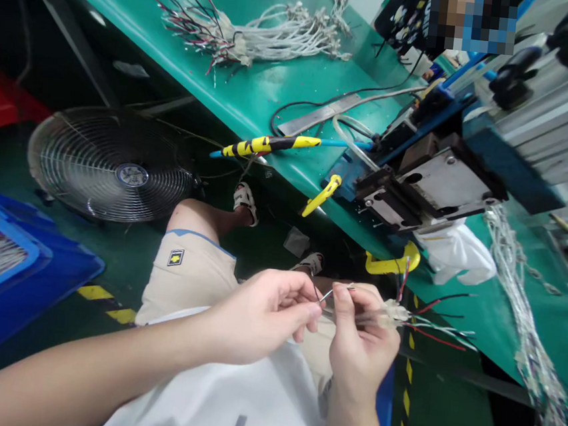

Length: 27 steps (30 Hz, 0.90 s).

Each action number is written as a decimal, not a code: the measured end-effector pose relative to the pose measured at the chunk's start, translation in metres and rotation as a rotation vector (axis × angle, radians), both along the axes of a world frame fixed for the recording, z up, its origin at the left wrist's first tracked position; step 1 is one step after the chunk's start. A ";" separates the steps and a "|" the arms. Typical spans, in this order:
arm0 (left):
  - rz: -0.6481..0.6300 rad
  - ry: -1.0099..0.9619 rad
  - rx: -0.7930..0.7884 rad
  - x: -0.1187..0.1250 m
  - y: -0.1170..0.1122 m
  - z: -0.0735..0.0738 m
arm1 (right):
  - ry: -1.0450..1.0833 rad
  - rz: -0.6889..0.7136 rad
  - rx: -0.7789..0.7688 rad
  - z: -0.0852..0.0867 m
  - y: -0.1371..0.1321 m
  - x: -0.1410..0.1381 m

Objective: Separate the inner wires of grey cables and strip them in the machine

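Note:
My left hand [269,315] is closed in a pinch on the thin end of a cable's wire, held over my lap. Facing it, my right hand [365,338] is closed around the same cable, thumb and forefinger pinching a wire just across from the left fingertips. A short stretch of wire [326,295] shows between the two hands. From the right hand a pale, whitish connector or tied section [395,312] sticks out, with red, black and white wire ends [446,329] fanning to the right. What lies inside the palms is hidden.
A blue bench machine [418,179] with metal plates stands on the green table [255,96]. Cable bundles lie at the far end [276,35] and the right [521,303]. Yellow clamps [392,260] grip the table edge. A floor fan [117,167] and blue bin [32,269] stand left.

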State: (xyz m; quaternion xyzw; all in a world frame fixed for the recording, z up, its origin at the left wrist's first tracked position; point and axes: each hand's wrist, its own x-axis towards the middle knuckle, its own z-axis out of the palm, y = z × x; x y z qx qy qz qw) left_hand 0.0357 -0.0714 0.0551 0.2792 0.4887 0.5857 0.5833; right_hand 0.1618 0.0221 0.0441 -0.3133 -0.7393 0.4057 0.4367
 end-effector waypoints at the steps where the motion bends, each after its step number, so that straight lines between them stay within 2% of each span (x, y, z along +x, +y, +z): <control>1: 0.007 -0.007 0.000 0.000 0.000 -0.001 | -0.002 0.001 -0.045 0.000 0.000 0.001; 5: 0.038 0.010 -0.001 -0.003 0.002 -0.007 | 0.039 0.138 -0.507 0.001 0.002 0.005; 6: 0.043 0.013 -0.002 -0.003 0.002 -0.008 | 0.060 0.164 -0.594 0.001 0.002 0.006; 8: 0.039 -0.002 -0.006 -0.003 0.001 -0.009 | 0.102 0.174 -0.662 -0.002 0.001 0.007; 10: 0.025 -0.030 -0.015 -0.002 0.001 -0.010 | 0.103 0.186 -0.643 -0.005 0.000 0.007; 12: 0.009 -0.045 -0.026 -0.001 0.000 -0.009 | 0.065 0.213 -0.556 -0.008 -0.001 0.007; 17: -0.008 -0.006 -0.055 -0.001 0.001 -0.006 | -0.080 0.108 -0.099 -0.003 -0.008 0.005; 19: -0.013 0.016 -0.050 -0.002 0.000 -0.006 | -0.114 0.071 -0.007 -0.001 -0.010 0.003; 23: -0.040 0.021 -0.054 -0.001 -0.002 -0.005 | -0.082 0.030 0.053 -0.005 -0.010 0.000; 27: -0.045 0.008 -0.058 0.000 -0.007 -0.004 | -0.005 0.014 0.020 -0.011 -0.005 -0.001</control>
